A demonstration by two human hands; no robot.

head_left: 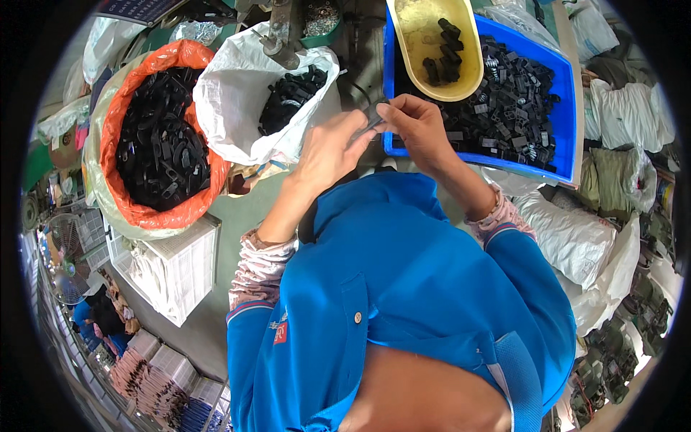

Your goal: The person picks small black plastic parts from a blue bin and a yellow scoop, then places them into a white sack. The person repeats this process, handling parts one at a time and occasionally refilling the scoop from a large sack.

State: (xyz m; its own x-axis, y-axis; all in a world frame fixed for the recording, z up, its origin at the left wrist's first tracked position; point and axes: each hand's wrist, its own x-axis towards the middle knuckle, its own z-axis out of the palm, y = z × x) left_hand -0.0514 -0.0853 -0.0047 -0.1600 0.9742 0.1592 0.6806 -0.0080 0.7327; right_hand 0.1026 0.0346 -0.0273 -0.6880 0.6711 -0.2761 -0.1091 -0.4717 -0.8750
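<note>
My left hand (332, 147) is closed around a small dark part (373, 121) in front of my body. The thumb and forefinger of my right hand (414, 126) pinch at the far end of the same part; the fingers cover much of it, so its exact kind is unclear. Just right of my hands lies a blue bin (568, 137) full of small black plastic parts (504, 108). A yellow tray (403, 43) sits over its far left corner, with several black pieces (450, 50) inside. Left of my hands stands a white sack (223, 101) of black parts.
An orange-lined bag (115, 165) full of black parts stands at the left, above a white plastic crate (183, 266). A metal machine head (279, 47) rises behind the sack, beside a green tub (322, 37) of small metal pieces. Wrapped white bundles (568, 230) line the right side.
</note>
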